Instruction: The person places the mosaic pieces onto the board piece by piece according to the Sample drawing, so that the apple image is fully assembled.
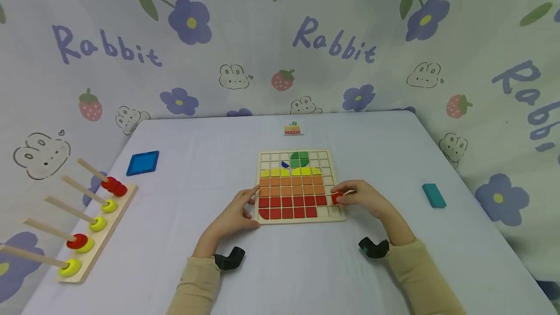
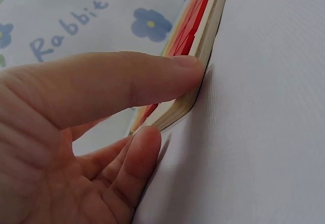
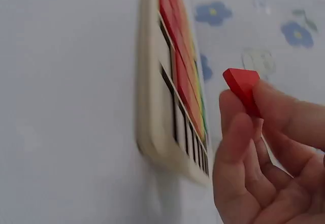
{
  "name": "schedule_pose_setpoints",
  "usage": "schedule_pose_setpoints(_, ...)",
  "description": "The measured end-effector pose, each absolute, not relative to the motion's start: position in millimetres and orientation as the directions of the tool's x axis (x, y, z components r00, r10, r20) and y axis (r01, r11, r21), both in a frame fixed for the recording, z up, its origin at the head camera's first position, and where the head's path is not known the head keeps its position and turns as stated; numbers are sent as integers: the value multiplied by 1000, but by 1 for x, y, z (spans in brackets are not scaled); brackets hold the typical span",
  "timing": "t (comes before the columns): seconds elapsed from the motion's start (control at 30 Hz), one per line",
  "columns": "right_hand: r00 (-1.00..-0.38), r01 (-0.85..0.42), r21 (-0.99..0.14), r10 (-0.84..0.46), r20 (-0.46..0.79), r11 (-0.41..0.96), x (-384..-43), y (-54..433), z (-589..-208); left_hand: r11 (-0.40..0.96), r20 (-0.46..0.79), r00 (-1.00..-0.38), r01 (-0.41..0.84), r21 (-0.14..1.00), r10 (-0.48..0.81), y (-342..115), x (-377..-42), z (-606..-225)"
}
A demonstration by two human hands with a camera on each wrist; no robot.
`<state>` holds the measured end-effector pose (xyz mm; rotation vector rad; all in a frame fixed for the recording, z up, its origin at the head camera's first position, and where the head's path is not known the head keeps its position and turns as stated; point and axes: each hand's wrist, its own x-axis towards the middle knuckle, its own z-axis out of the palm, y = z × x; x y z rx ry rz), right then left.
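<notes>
A wooden grid board (image 1: pixel 337 214) lies on the table, filled with red, orange, yellow and green pieces and one small blue piece. My left hand (image 1: pixel 234 215) rests against its left side; the straight thumb (image 2: pixel 167 79) presses the near edge by the corner. Between thumb and fingertips, my right hand (image 1: pixel 365 197) pinches a small red puzzle piece (image 3: pixel 242 84). That piece is held above the board's right part, beside bare cells in the two red rows. In the right wrist view it is apart from the board (image 3: pixel 150 102).
A small picture card (image 1: pixel 293 128) lies beyond the board. To the left are a blue tray (image 1: pixel 143 163) and a wooden peg stand (image 1: pixel 109 225) with red and yellow rings. A teal block (image 1: pixel 434 195) lies at the right.
</notes>
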<state>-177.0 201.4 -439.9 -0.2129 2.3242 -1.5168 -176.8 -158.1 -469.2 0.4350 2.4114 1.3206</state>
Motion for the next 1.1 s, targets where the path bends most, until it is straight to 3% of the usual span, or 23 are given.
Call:
schedule_pose_setpoints(0.23, -948, -8, -782, -254, -192, 623, -172, 165, -444, 520, -166, -892, 88, 849, 421, -158, -179, -472)
schedule_pose_setpoints(0.6, -981, 4, -585, -111, -160, 811, -163, 142, -438, 536, -187, -897, 65, 842, 402, -156, -177, -470)
schedule_pose_setpoints(1.1, -984, 5, -563, -95, -148, 826, -166, 141, -442, 527, -168, -891, 90, 845, 422, -158, -178, -469)
